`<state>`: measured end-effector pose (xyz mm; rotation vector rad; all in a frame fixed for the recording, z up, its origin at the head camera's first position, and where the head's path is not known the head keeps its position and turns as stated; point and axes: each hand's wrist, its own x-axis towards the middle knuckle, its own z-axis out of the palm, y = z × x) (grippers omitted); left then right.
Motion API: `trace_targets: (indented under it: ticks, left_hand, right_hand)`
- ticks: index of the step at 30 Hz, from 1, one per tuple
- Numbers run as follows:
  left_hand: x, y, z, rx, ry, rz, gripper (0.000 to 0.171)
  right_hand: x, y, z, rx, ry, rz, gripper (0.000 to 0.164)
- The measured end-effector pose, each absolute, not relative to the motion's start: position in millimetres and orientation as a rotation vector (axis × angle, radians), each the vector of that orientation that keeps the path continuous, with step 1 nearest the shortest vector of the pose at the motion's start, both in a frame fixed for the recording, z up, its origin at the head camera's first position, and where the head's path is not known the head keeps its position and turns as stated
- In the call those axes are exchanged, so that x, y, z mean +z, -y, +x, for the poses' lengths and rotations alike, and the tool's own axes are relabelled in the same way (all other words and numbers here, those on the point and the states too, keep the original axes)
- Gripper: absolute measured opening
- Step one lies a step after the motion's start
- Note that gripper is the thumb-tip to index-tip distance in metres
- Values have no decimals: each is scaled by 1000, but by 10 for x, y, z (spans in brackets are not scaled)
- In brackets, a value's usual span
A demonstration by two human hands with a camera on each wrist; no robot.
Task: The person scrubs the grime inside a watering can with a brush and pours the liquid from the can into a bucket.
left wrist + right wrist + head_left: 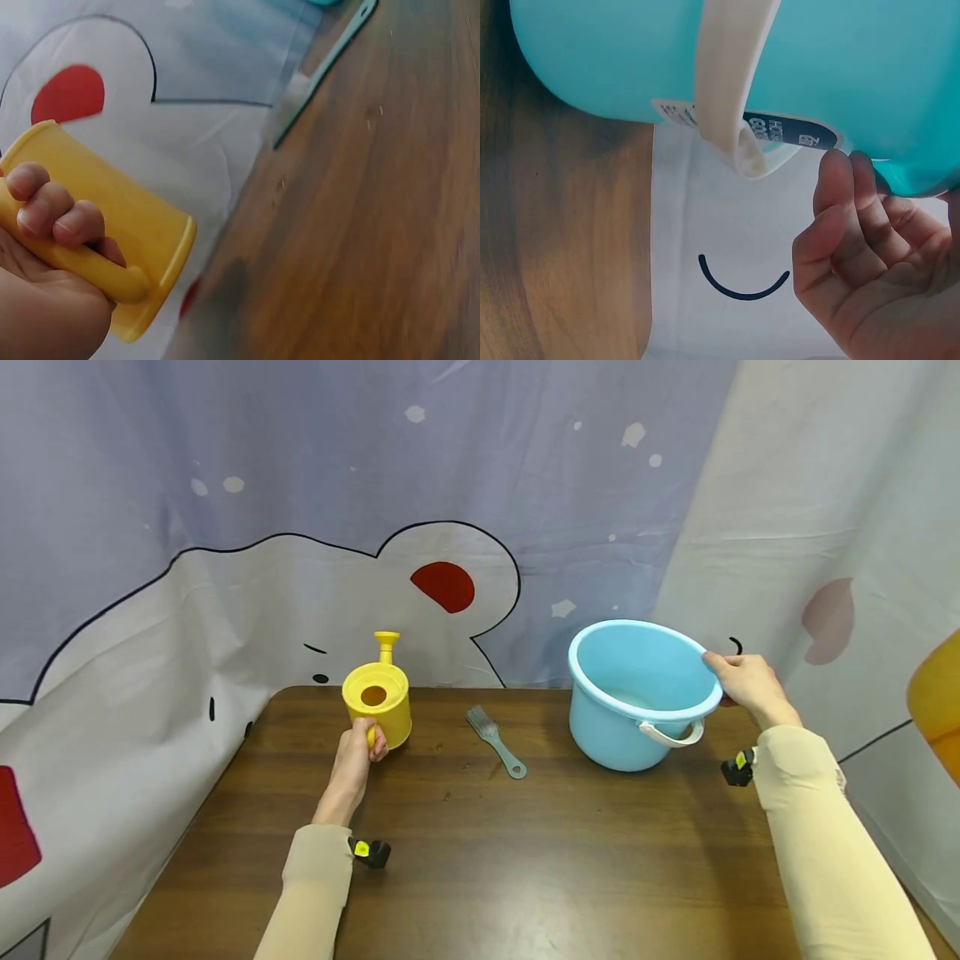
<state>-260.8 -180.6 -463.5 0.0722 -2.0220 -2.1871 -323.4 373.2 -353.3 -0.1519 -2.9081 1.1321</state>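
A yellow watering can (397,718) is at the table's far left, its spout pointing away. My left hand (356,762) grips its handle, fingers curled round it in the left wrist view. On the right is a light blue bucket (611,727) with a white handle (670,739) hanging down its front. My right hand (750,687) pinches the bucket's right rim, thumb on top and fingers beneath the edge. Between the two lies a small grey-blue brush-like tool (497,742) with a fanned, bristle-like end and a holed handle.
The brown wooden table (555,860) ends at the back and left against a printed curtain (337,610). A few small specks dot the wood near the brush-like tool. Each wrist wears a small black camera (372,853).
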Motion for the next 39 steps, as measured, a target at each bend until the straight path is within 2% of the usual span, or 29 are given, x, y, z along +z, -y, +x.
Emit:
trace_targets:
  ticks: [12,18,24,31,34,39]
  left_hand:
    - [-4839,2072,-2577,-2237,1999,210,44]
    - [-4914,2137,-2550,-2333,1991,178,44]
    - [-4904,2196,-2547,-2347,2042,110,44]
    - [-4853,2204,-2504,-2285,2091,189,42]
    - [-4835,2209,-2485,-2162,2201,217,45]
    - [-4703,2251,-2410,-1643,2532,300,55]
  right_hand:
    - [-3556,-3720,-3244,1212,2872,-127,76]
    - [-3566,-3691,-3232,1191,2874,-122,76]
    - [-3574,-3655,-3201,1181,2861,-113,73]
    - [-3529,-3640,-3154,1183,2880,-143,75]
    - [-3464,-3633,-3079,1059,2876,-152,71]
    - [-3290,-3544,-2900,824,2801,-95,63]
